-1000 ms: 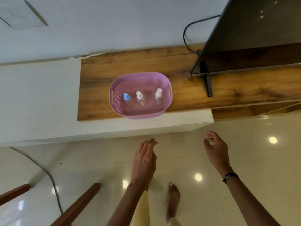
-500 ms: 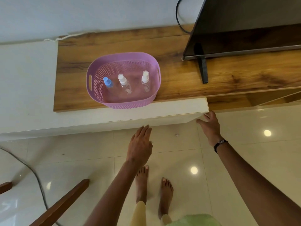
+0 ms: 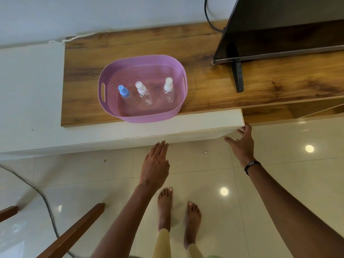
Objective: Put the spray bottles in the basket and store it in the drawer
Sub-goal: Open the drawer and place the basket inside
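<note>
A pink perforated basket (image 3: 111, 79) stands on the wooden top of a low cabinet. Three clear spray bottles stand upright inside it: one with a blue cap (image 3: 123, 92), one with a pale pink cap (image 3: 142, 92) and one with a white cap (image 3: 169, 88). The white drawer front (image 3: 186, 130) runs below the basket. My left hand (image 3: 155, 164) is flat, fingers together, with its fingertips at the drawer's lower edge. My right hand (image 3: 242, 144) is open, fingers spread, touching the drawer's right corner. Neither hand holds anything.
A black television (image 3: 279, 30) on a stand (image 3: 237, 75) sits right of the basket, with a cable (image 3: 209, 19) behind it. Glossy floor tiles (image 3: 204, 174) lie below, with my bare feet (image 3: 164, 205). A wooden furniture leg (image 3: 74, 231) and a grey cord (image 3: 42, 198) are lower left.
Both hands have moved forward from mid-air to the drawer front. The view has come closer to the cabinet. The basket and bottles have not moved.
</note>
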{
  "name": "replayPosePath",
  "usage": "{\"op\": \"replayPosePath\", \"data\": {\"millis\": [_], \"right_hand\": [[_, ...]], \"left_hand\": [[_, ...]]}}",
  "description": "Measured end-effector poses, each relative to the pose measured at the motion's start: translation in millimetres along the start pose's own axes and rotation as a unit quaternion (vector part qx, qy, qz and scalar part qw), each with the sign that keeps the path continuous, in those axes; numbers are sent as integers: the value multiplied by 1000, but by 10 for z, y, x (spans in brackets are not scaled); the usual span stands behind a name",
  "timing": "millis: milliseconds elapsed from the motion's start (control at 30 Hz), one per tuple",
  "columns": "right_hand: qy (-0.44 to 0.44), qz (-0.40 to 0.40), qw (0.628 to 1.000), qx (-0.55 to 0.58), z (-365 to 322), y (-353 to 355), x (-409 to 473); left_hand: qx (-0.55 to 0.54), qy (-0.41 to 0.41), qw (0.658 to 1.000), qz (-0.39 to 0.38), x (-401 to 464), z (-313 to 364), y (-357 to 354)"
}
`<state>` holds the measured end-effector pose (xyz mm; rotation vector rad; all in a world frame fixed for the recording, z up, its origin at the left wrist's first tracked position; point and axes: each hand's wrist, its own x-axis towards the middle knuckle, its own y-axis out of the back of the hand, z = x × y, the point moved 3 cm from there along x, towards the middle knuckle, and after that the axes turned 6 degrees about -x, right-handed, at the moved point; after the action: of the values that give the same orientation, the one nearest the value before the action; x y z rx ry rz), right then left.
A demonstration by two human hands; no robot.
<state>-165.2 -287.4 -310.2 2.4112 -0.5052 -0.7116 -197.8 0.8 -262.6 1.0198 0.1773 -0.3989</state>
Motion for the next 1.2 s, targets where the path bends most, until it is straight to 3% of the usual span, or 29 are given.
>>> {"op": "replayPosePath", "data": {"millis": [367, 433, 533, 600, 700, 833, 1200], "right_hand": [[62, -3, 994, -91, 137, 103, -117], [73, 25, 987, -142, 96, 128, -238], [209, 84, 936, -271, -149, 35, -598], [319, 22, 900, -296, -367, -220, -857], [396, -74, 856, -323, -550, -705, -1090], [379, -116, 848, -352, -640, -1013, -1141], [349, -155, 819, -429, -807, -922, -1355]], "left_hand": [[22, 2, 1000, 0, -92, -27, -56], [29, -5, 1000, 2, -114, -17, -76], [33, -8, 999, 12, -126, -9, -93], [37, -1, 999, 19, -111, -16, -99], [53, 21, 998, 8, -80, -79, -117], [67, 38, 997, -13, -70, -93, -118], [64, 57, 996, -36, -316, -88, -206]]}}
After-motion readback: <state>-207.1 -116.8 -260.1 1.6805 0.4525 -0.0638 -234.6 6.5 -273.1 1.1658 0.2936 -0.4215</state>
